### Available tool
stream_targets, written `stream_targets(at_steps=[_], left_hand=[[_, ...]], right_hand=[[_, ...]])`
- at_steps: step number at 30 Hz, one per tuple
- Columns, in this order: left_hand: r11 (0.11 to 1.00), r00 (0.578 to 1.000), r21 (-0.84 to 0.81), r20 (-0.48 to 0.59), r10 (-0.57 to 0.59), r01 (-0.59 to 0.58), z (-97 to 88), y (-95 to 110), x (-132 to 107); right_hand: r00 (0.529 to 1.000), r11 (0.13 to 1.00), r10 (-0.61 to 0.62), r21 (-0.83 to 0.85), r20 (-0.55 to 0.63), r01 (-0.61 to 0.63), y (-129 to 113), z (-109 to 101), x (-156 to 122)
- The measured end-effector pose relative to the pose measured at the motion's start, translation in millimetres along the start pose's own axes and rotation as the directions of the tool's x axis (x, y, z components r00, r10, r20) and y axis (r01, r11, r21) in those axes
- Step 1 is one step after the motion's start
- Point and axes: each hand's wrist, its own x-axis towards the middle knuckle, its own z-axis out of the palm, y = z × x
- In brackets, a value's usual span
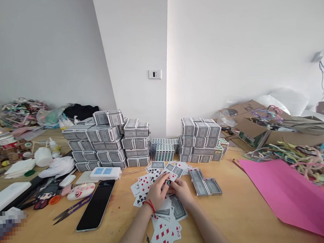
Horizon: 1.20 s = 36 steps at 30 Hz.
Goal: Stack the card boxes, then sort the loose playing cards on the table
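Observation:
My left hand [158, 191], with a red string round its wrist, and my right hand [181, 190] meet over loose playing cards at the middle of the table. Between their fingertips is a playing card [174, 176] with a red mark, and a small dark patch that I cannot make out. Both hands are closed. Fanned about them lie cards, some face up like the diamonds card [162, 231] in front, others showing grey patterned backs [179, 208]. Right of my right hand lies a structure of joined grey-backed cards [204, 183]. My fingers partly hide the held card.
Card-built block stacks stand behind on the left [107, 149] and right [199, 139], with small card boxes [165, 152] between. A phone [96, 205], scissors [71, 209] and power strip [105, 173] lie left. Pink paper [291, 198] and yarn [291, 160] lie right.

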Motion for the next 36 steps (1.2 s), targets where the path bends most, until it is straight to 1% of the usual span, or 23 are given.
stream_targets(at_steps=[4, 7, 9, 10, 11, 13, 15, 17, 21, 28, 32, 36], left_hand=[[1.0, 0.999, 0.021, -0.054, -0.002, 0.003, 3.4, -7, 2], [1.0, 0.988, 0.019, -0.154, 0.007, -0.004, 5.5, -12, 5], [0.998, 0.967, -0.037, -0.248, -0.053, 0.045, 5.8, -16, 8], [0.992, 0.953, -0.097, -0.281, -0.11, 0.086, 5.6, -18, 9], [0.977, 0.94, -0.172, -0.291, -0.175, 0.129, 5.2, -20, 11], [0.925, 0.928, -0.329, -0.249, -0.278, 0.189, 4.3, -24, 14], [0.876, 0.931, -0.434, -0.184, -0.315, 0.21, 3.6, -25, 16], [0.855, 0.933, -0.466, -0.146, -0.328, 0.228, 3.6, -26, 18], [0.858, 0.93, -0.443, -0.127, -0.345, 0.258, 4.1, -25, 19], [0.897, 0.921, -0.368, -0.199, -0.335, 0.246, 5.3, -26, 21], [0.902, 0.929, -0.356, -0.18, -0.324, 0.245, 5.0, -23, 19], [0.901, 0.937, -0.36, -0.153, -0.314, 0.243, 0.8, -20, 16]], right_hand=[[1.0, 1.0, -0.005, 0.027, -0.003, 0.005, 2, -1, 2], [1.0, 0.999, -0.015, 0.05, 0.01, 0.014, 5, -2, 4], [1.0, 0.999, -0.012, 0.042, 0.024, 0.011, 6, -3, 5], [0.999, 0.999, -0.011, 0.034, 0.036, 0.01, 7, -4, 5], [0.999, 1.0, -0.011, 0.023, 0.049, 0.01, 7, -5, 6], [0.998, 1.0, -0.005, -0.007, 0.061, 0.006, 9, -7, 7], [0.999, 0.999, 0.01, -0.04, 0.054, -0.008, 10, -9, 8], [0.999, 0.998, 0.022, -0.064, 0.035, -0.02, 13, -10, 10], [1.0, 0.996, 0.015, -0.09, 0.009, -0.014, 16, -11, 10], [0.998, 0.981, -0.042, -0.19, -0.036, 0.034, 16, -11, 7], [0.998, 0.978, -0.042, -0.205, -0.049, 0.031, 14, -12, 7], [0.998, 0.982, -0.033, -0.187, -0.053, 0.022, 13, -12, 6]])
